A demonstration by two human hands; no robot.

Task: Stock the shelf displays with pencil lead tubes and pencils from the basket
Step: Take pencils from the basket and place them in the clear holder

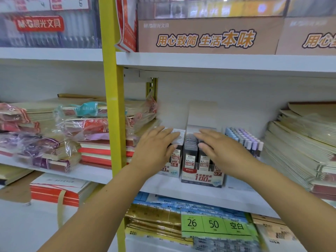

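At the far left, film-wrapped notebooks point(94, 151) are lying in soft, crinkly stacks. The left hand point(156, 142) is resting flat, fingers straight and grasping nothing, across the caps of the lead tubes point(175, 158) standing in the 0.5 carton point(170, 172) on the white shelf point(200, 193). Beside it, the 0.7 carton point(201, 178) is holding more slim, dark tubes under the right hand point(223, 150), likewise spread and released. These tubes are probably handling light, stiff and slick, with brittle leads inside; pinching the narrow sides near the cap seems best. Further right, pastel-capped pencils point(243, 139) are standing upright in rows. The basket is not showing.
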